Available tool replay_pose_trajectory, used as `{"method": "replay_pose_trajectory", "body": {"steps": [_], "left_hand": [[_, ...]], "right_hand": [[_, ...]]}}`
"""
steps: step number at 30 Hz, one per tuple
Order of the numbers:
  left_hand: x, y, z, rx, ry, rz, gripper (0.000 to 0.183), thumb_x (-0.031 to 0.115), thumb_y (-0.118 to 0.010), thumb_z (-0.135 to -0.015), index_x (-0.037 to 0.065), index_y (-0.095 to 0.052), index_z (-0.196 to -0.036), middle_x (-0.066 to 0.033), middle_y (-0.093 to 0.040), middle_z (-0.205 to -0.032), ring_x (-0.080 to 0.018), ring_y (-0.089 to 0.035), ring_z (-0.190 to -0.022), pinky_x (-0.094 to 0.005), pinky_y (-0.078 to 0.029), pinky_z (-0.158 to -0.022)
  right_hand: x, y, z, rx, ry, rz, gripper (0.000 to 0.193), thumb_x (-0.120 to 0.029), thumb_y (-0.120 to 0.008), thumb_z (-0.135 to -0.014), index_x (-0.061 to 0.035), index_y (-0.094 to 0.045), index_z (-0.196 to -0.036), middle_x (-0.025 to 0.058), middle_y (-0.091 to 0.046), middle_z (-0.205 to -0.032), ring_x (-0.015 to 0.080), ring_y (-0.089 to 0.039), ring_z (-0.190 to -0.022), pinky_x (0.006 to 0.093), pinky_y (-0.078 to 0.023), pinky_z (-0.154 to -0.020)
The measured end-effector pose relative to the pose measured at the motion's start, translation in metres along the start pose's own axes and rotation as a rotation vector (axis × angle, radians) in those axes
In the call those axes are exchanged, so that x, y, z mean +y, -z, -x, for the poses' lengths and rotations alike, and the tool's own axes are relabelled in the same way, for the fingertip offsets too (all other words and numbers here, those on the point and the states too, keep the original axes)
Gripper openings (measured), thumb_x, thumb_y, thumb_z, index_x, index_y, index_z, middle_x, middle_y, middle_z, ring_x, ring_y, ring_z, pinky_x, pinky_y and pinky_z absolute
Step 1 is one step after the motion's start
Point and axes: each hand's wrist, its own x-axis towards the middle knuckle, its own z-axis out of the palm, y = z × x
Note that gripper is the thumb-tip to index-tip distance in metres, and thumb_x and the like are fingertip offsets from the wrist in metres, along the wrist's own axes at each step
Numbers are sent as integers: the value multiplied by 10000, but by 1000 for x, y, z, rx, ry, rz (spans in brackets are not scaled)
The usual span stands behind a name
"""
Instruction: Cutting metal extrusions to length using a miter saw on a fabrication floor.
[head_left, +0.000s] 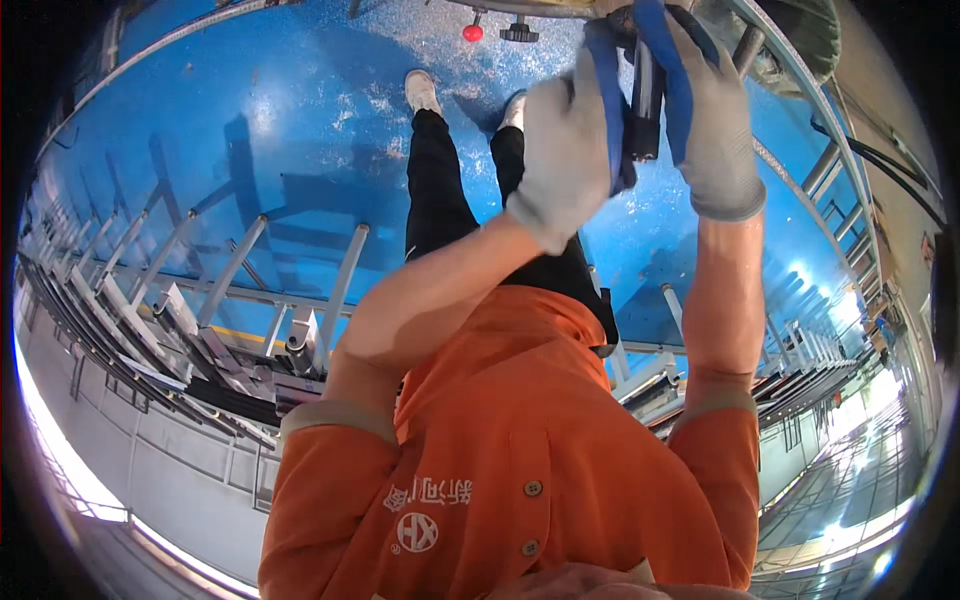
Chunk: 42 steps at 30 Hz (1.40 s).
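Both my hands wear pale grey gloves with blue palms, and they are raised close together at the upper right. Between them is a dark object with a shiny black cylinder (649,95), whose exact kind I cannot make out. My left hand (568,150) is closed around its left side, and a dark part sticks out below the blue palm. From the right, my right hand (715,130) grips it with bent fingers. The upper end of the object and several fingertips are hidden at the top edge of the view.
Near the top edge are a red ball knob (473,33) and a black lobed knob (519,33). A curved metal rail (822,105) runs along the right, with black cables (880,160) beyond. Metal racks (235,270) stand at left on the blue floor (335,165).
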Motion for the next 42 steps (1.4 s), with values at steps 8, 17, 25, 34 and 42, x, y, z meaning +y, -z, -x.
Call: {"method": "replay_pose_trajectory", "body": {"steps": [8,17,25,34,42], "left_hand": [[12,10,6,-242,-71,-381,498,378,-502,-980,-7,-591,-676,-49,-541,-524,-181,-438,-435,-311,-385,-470],[34,9,3,-434,16,-342,465,398,-570,-917,29,-565,-634,-25,-535,-514,-165,-426,-423,-288,-396,-481],[44,-10,4,-429,-107,-191,445,397,-632,-866,51,-557,-596,-15,-530,-507,-130,-416,-421,-258,-367,-463],[60,-15,3,-427,-139,-254,411,352,-662,-855,67,-548,-583,-11,-524,-492,-113,-373,-392,-239,-328,-418],[55,-12,1,-394,-232,-237,409,364,-661,-877,66,-570,-612,-11,-530,-481,-112,-382,-361,-264,-322,-389]], "right_hand": [[-38,5,-5,-37,-652,-665,339,-178,-503,-948,4,-621,-1209,132,-651,-1027,233,-635,-973,305,-500,-870],[8,11,12,-117,76,-717,418,-131,-595,-937,1,-551,-1331,184,-655,-1195,234,-676,-1031,305,-555,-861],[94,-123,56,233,-667,-534,328,-234,-622,-930,-51,-575,-1199,114,-667,-986,215,-663,-789,300,-547,-719],[67,-174,2,-59,-178,652,499,-344,-540,-930,-106,-473,-1363,142,-724,-909,324,-704,-766,382,-533,-699],[90,-149,-15,-6,-533,647,532,-426,-436,-976,-97,-447,-1395,161,-729,-863,319,-716,-739,399,-535,-687]]}}
